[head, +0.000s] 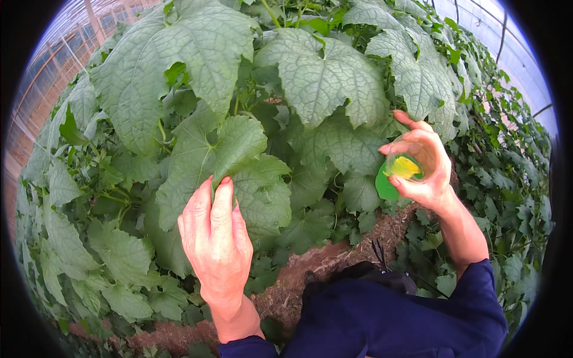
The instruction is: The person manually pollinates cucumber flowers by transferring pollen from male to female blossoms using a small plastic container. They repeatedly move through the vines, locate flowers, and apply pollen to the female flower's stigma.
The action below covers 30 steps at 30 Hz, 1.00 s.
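Observation:
My left hand [217, 237] pinches the edge of a broad green lobed leaf [190, 156], which folds over at the fingertips. To the right, my right hand [425, 161] holds a clear plastic cup [423, 154] with its fingers and thumb around it. Something yellow [404, 167], perhaps flower petals, shows inside or through the cup. A bright green piece [386, 184], whose kind I cannot tell, lies against the cup's lower left side. Large veined leaves [329, 76] hang above and between both hands.
Dense climbing vines [506, 165] continue on the right, and more foliage [121, 259] fills the lower left. Brown soil with dry litter [286, 286] shows below, beside my dark blue clothing [380, 317]. Translucent greenhouse sheeting [521, 53] and a post [93, 20] stand at the upper edges.

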Each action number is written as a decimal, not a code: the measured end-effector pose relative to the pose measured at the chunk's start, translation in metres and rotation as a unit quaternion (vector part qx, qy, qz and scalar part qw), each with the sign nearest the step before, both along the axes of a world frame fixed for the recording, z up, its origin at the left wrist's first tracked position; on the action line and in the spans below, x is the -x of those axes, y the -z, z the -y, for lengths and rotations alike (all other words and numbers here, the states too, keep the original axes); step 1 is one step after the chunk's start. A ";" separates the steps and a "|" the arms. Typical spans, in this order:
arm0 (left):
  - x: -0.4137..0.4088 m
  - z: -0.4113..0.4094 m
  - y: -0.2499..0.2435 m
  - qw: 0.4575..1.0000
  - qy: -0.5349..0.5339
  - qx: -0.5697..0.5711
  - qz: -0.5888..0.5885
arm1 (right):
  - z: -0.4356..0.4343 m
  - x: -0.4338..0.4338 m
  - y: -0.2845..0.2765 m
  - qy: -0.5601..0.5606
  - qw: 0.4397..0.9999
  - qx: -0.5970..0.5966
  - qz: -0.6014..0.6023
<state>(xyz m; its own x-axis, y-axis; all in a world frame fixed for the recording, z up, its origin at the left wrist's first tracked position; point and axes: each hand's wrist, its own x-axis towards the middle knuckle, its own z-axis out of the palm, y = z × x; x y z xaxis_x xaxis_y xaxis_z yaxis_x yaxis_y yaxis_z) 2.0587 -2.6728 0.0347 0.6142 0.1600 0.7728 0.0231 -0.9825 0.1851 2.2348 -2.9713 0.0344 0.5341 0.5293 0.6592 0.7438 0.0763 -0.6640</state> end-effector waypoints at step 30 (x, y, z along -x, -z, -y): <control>-0.228 0.306 -0.012 0.982 0.154 0.068 -0.086 | 0.232 -0.182 -0.028 -0.087 0.985 -0.148 -0.031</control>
<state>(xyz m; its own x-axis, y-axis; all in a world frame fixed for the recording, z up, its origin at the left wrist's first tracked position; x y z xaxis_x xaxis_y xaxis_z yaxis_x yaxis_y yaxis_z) 2.2871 -2.9784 0.0467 0.7686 0.0402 0.6384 -0.2300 -0.9139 0.3344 2.4165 -3.2028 0.0624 0.4969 0.4057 0.7671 0.6606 0.3964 -0.6376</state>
